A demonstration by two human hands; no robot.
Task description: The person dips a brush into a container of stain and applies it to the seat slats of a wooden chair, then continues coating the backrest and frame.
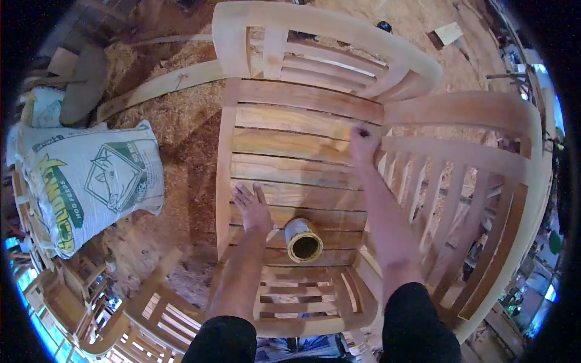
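Note:
A wooden bench (290,187) with a slatted seat and slatted back fills the middle of the head view. My left hand (253,209) rests flat on the seat slats near their left end, fingers spread. Farther up on the right, my right hand (364,148) is closed, close to the armrest end of the slats. Motion blurs it; a small dark-ended thing (361,132) shows at the fist, too smeared to name. Between my forearms a can (298,228) with a yellow-stained rim stands on the seat. Several upper slats look wet and more yellow.
A full white hog feed sack (109,181) stands to the left on ground covered in sawdust (187,139). More slatted wooden furniture (163,308) is at the lower left. A wood block (448,34) lies at the upper right.

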